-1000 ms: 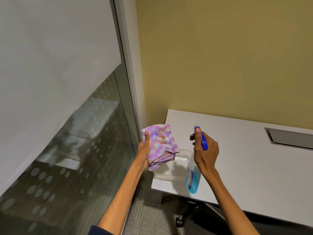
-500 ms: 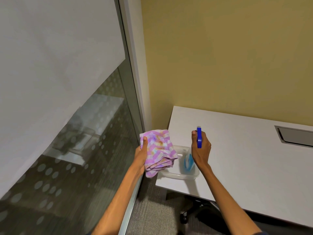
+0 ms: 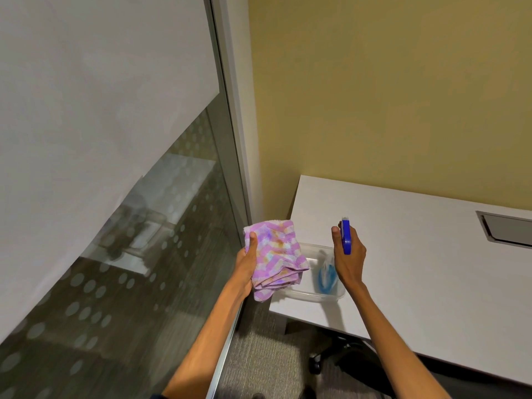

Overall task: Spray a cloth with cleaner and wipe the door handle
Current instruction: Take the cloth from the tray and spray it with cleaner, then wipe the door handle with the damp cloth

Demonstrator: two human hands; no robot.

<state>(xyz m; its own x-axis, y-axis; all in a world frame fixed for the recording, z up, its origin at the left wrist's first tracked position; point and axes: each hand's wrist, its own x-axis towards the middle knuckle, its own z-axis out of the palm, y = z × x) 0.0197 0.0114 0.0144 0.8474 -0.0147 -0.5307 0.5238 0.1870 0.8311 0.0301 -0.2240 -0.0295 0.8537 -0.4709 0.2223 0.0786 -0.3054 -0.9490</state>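
The desk (image 3: pixel 417 254) fills the four o'clock area against the wall (image 3: pixel 374 96), a container (image 3: pixel 311 296) sits on its seven o'clock corner, the glass partition (image 3: pixel 129 254) stands at nine o'clock, and a chair base (image 3: pixel 339 358) lies under the desk.

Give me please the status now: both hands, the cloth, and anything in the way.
Left hand grips pink cloth, held up. Right hand holds spray bottle over clear tub on the desk corner. Door handle not in view. Nothing between nozzle and cloth.
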